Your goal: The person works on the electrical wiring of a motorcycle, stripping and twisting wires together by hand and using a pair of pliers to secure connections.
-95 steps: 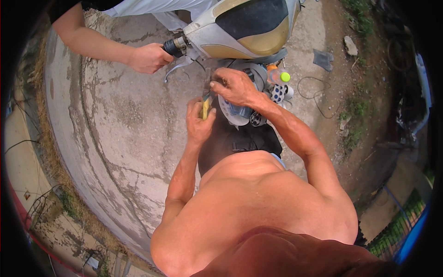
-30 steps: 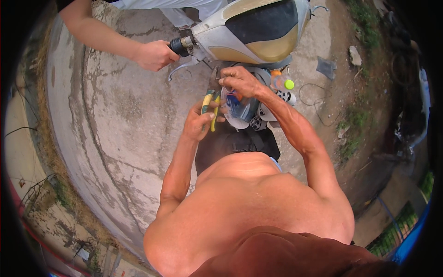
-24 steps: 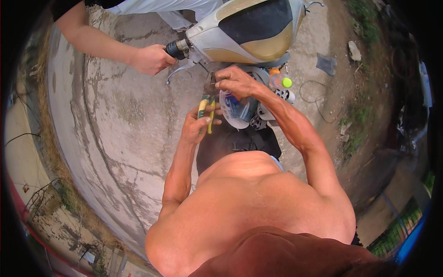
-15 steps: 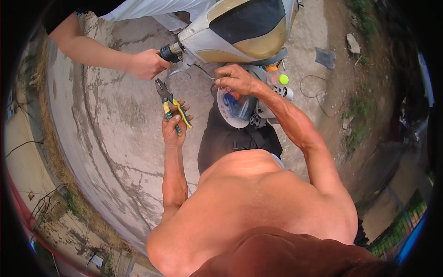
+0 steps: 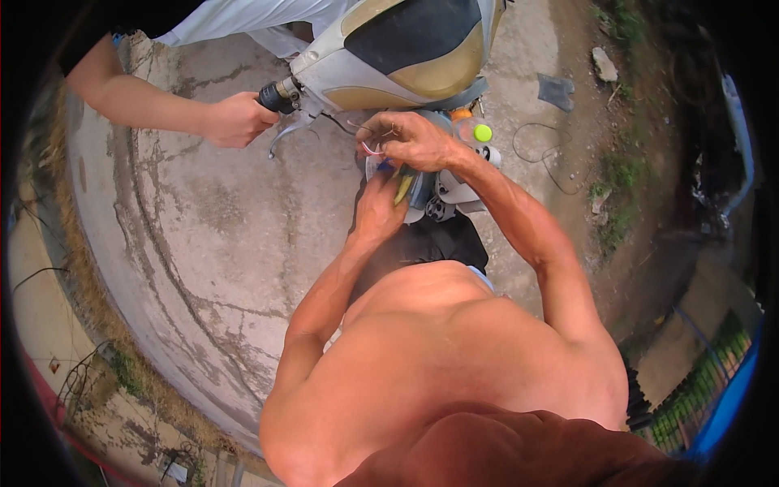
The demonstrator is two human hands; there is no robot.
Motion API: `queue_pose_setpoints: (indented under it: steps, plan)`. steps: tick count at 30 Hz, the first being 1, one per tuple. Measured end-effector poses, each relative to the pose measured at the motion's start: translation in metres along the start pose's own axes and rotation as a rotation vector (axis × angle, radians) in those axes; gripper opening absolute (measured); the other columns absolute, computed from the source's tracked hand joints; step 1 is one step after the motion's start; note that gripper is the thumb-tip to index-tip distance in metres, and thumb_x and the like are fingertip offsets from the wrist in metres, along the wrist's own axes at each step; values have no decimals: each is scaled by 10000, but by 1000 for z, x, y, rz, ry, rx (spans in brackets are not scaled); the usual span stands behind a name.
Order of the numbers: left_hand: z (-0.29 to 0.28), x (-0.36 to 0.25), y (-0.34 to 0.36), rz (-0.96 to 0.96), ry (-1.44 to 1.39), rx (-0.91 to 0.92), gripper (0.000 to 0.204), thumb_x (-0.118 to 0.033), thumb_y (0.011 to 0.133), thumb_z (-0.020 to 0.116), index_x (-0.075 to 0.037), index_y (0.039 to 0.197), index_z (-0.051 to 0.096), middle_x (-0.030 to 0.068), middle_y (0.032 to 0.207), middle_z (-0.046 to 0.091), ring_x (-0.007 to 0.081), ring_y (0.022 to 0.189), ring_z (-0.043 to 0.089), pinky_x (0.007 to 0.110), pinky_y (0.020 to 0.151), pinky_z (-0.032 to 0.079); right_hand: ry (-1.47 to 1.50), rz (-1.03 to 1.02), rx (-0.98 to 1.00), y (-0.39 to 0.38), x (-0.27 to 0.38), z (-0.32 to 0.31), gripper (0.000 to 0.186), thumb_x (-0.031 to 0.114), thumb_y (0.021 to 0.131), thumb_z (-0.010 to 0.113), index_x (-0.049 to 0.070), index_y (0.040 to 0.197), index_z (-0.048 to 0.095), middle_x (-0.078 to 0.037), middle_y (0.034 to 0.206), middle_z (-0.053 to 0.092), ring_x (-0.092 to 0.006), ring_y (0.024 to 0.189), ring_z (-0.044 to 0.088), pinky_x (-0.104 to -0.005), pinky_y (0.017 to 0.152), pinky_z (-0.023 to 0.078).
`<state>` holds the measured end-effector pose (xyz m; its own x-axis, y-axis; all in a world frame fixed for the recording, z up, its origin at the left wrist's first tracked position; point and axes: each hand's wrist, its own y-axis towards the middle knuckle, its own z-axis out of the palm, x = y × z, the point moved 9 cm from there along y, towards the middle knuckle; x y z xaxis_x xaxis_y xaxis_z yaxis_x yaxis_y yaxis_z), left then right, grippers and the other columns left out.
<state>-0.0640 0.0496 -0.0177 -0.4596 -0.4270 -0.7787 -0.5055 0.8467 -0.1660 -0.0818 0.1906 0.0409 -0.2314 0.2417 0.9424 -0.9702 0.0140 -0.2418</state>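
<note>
My right hand (image 5: 412, 140) is closed, its fingertips pinched round a thin dark cable (image 5: 336, 123) that runs from the scooter's handlebar. Fine pale and pinkish wire strands stick out by those fingers. Just below it, my left hand (image 5: 380, 204) is wrapped round the pliers, whose yellow handle (image 5: 403, 188) shows beside the fingers; the jaws are hidden. The motor scooter (image 5: 410, 40), with black, gold and silver panels, stands in front of me. A co-worker's hand (image 5: 237, 119) holds its black handlebar grip (image 5: 276, 97), with a brake lever (image 5: 286, 136) below.
Behind my right wrist are a clear bottle with a green cap (image 5: 483, 132) and white parts (image 5: 459, 188), partly covered. A loop of thin wire (image 5: 535, 144), a dark flat scrap (image 5: 556, 92) and a stone (image 5: 604, 64) lie to the right. Cracked concrete (image 5: 211, 219) spreads to the left.
My left hand has carried the pliers from the left in to just under my right hand. My right hand keeps its pinch and has turned somewhat. The whole view has shifted slightly.
</note>
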Motion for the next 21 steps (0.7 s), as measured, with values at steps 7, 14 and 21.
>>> queue_pose_setpoints:
  steps: [7, 14, 21]
  plan:
    - [34, -21, 14, 148, 34, 271, 426, -132, 796, 783, -26, 1201, 699, 248, 1235, 653, 462, 1199, 589, 541, 1018, 488, 126, -52, -132, -3, -25, 7, 317, 101, 1047, 569, -60, 1305, 657, -125, 1175, 729, -173, 1105, 682, -333, 998, 539]
    - [-30, -32, 9, 19, -103, 182, 272, -72, 883, 756, -18, 1149, 735, 197, 1150, 710, 365, 1063, 702, 426, 892, 574, 49, -43, -208, -11, -19, -4, 299, 133, 1051, 590, -59, 1255, 694, -112, 1074, 757, -165, 1005, 692, -324, 922, 559]
    - [-131, -52, 42, -38, -282, -345, 163, -46, 926, 743, 6, 1080, 758, 110, 955, 694, 205, 851, 706, 330, 767, 566, -63, -60, -175, -6, -4, 7, 311, 139, 1043, 621, -57, 1274, 689, -112, 1121, 758, -162, 1012, 696, -336, 910, 570]
